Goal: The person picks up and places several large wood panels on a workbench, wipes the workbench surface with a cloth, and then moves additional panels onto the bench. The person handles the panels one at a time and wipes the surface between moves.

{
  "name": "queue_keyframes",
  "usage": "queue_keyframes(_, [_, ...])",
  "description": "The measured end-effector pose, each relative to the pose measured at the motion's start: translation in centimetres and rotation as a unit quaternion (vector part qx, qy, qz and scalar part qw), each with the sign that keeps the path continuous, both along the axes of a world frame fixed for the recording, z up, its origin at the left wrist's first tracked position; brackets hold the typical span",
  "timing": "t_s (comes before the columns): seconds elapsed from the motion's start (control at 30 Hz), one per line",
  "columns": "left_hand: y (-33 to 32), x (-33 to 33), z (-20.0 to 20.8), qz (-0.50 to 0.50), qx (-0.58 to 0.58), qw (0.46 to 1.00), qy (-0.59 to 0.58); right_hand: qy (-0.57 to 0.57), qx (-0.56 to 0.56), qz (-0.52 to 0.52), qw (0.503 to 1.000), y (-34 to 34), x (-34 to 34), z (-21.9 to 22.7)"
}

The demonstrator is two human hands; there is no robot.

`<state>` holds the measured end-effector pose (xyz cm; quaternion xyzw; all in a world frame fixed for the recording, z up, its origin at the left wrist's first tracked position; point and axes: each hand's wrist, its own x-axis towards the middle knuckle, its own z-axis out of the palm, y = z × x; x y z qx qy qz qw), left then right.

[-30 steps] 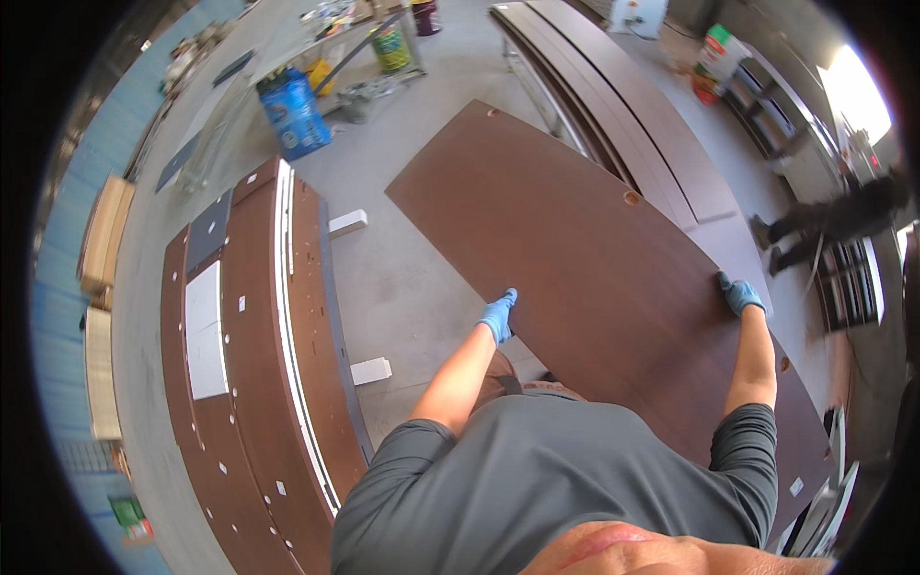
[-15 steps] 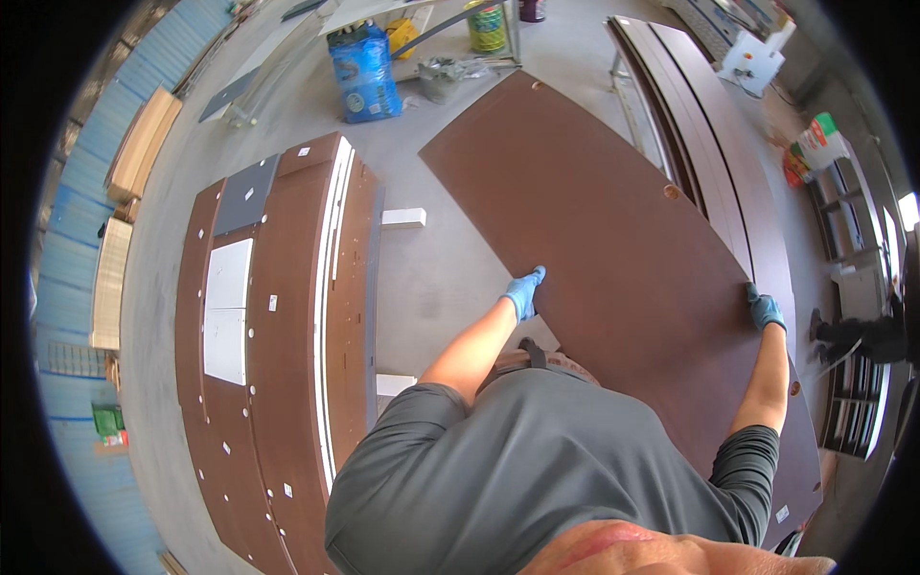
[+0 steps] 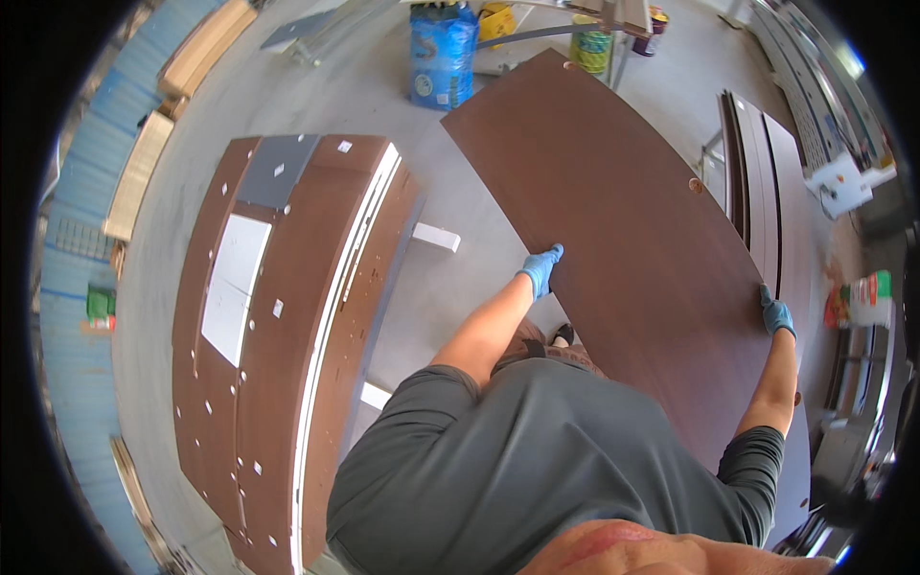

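Brown door panel [image 3: 623, 211] held above grey concrete floor [image 3: 383, 105].

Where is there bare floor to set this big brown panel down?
Bare grey floor runs between the brown panel and the panel stack, broken only by two white blocks. Both hands, left hand and right hand, grip its edges. The far end by the blue sack and buckets is crowded.

Bare floor [image 3: 460, 287] separates the carried panel [image 3: 632, 240] from the stacked panels [image 3: 287, 364].

A large dark-brown board [image 3: 623, 220], flat and smooth with a small hole near one edge, is held above the floor.
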<state>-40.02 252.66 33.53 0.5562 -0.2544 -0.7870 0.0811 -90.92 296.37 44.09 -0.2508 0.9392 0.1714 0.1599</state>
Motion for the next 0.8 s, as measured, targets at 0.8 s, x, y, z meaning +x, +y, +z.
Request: queue_keyframes(0.8, [-62.2, -14.2, 4.9, 0.148, -0.014, 0.989, -0.026, 0.022, -0.114, 0.080, 0.990, -80.4, -22.4, 0.3])
